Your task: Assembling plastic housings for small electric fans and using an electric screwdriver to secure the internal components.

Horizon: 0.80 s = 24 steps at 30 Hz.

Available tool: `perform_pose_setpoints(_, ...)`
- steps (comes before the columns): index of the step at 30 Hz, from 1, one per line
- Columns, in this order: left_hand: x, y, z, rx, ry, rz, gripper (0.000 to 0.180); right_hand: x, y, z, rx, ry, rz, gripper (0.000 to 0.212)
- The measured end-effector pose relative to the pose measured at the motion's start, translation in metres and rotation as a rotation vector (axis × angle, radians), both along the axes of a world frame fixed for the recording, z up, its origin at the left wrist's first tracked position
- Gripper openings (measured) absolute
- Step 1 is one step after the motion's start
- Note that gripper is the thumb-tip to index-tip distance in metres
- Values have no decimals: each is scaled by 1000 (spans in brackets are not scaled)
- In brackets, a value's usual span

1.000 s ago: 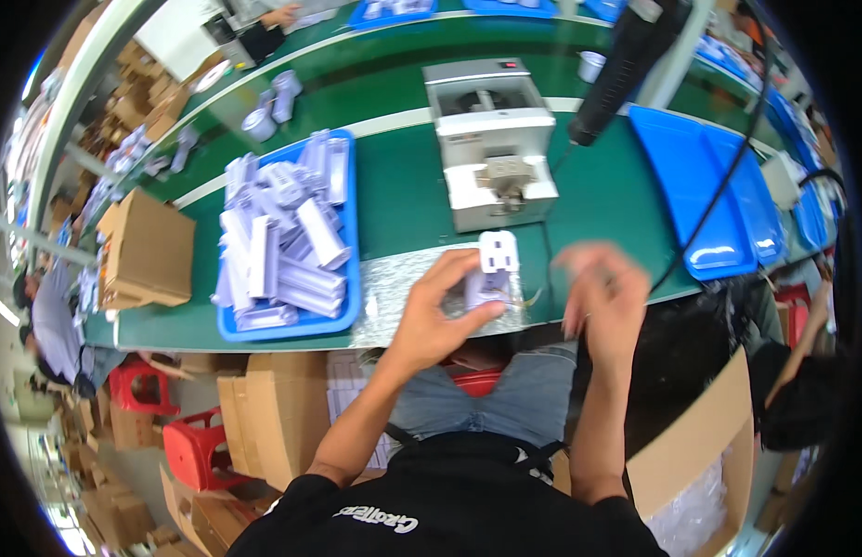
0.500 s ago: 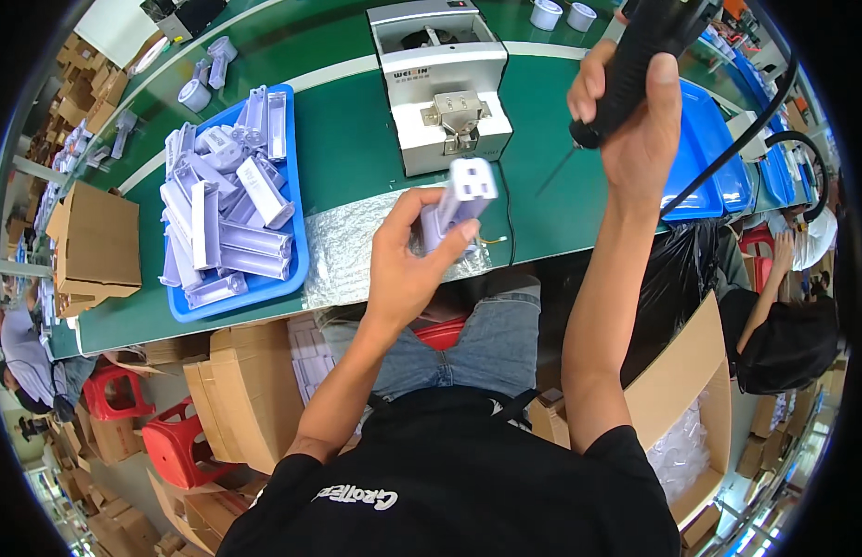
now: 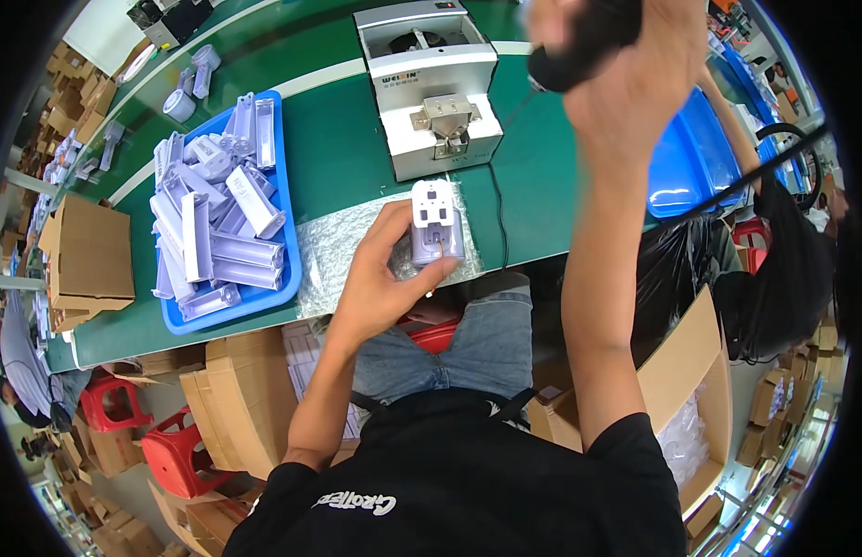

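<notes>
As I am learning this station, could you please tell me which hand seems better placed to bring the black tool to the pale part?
The right hand, I think: it grips the black tool to the right of the pale part, while the left hand is occupied holding that part.

Lettering marks the silver machine (image 3: 429, 91) and black shirt (image 3: 468, 483).

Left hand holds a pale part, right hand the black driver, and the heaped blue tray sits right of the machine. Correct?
Not quite: the head view shows the heaped blue tray left of the machine. The left hand does hold a pale part and the right hand the black driver.
</notes>
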<state>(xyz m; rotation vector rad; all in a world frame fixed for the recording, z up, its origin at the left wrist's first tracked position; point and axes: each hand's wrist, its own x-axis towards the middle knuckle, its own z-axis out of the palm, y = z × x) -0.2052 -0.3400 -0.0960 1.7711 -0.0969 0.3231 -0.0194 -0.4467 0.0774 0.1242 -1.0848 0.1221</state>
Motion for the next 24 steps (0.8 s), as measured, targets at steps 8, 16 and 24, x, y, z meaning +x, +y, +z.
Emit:
perform_pose_setpoints(8, -3, 9, 2, 199, -2, -14, 62, -13, 17, 4, -538, 78, -727, 32)
perform_pose_setpoints(16, -4, 7, 2, 239, -18, 42, 66, -15, 14, -8, -624, -56, -956, 31)
perform_pose_setpoints(24, -5, 8, -6, 210, -20, 56, 67, -54, -13, -9, -716, 82, -1159, 52)
